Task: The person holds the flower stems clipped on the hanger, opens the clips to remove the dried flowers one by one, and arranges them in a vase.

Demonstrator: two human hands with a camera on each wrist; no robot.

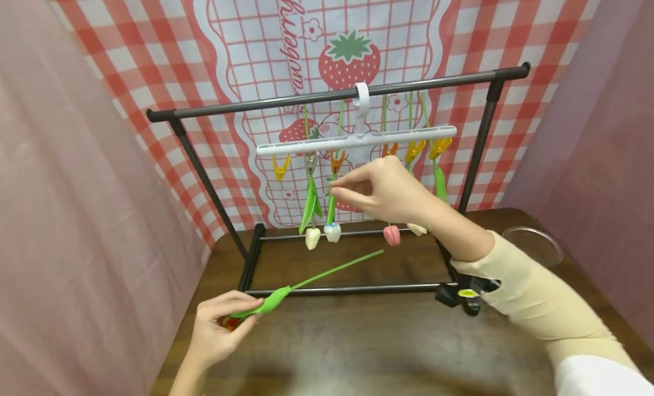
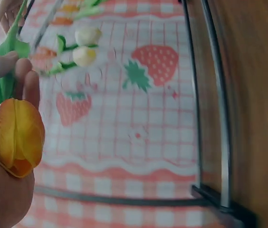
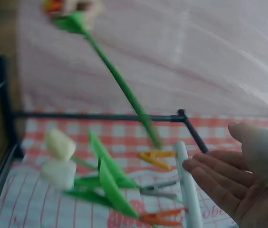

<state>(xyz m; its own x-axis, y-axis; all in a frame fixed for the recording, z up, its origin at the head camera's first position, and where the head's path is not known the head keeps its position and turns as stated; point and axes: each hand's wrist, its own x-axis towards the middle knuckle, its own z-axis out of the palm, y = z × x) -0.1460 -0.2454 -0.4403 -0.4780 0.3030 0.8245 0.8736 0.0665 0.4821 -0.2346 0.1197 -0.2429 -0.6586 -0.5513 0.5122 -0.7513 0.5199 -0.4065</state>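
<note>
My left hand (image 1: 219, 328) grips an artificial tulip, its orange-yellow bloom (image 2: 19, 135) near the palm and its leaves between thumb and fingers. The green stem (image 1: 337, 268) slants up to the right, its end free. In front of a white clip hanger (image 1: 357, 139), my right hand (image 1: 393, 186) holds nothing; the right wrist view shows its fingers extended. A yellow clip (image 1: 280, 169) at the hanger's left end holds no flower. From other clips, tulips hang bloom down, including a white one (image 1: 313, 237), a bluish-white one (image 1: 332, 232) and a pink one (image 1: 392, 235).
A dark metal rack (image 1: 214, 108) carries the hanger and stands on a brown wooden table (image 1: 327, 339). To the right are a black object (image 1: 467, 294) and a clear round rim (image 1: 533, 240). Behind hangs a red checked strawberry cloth (image 1: 153, 50).
</note>
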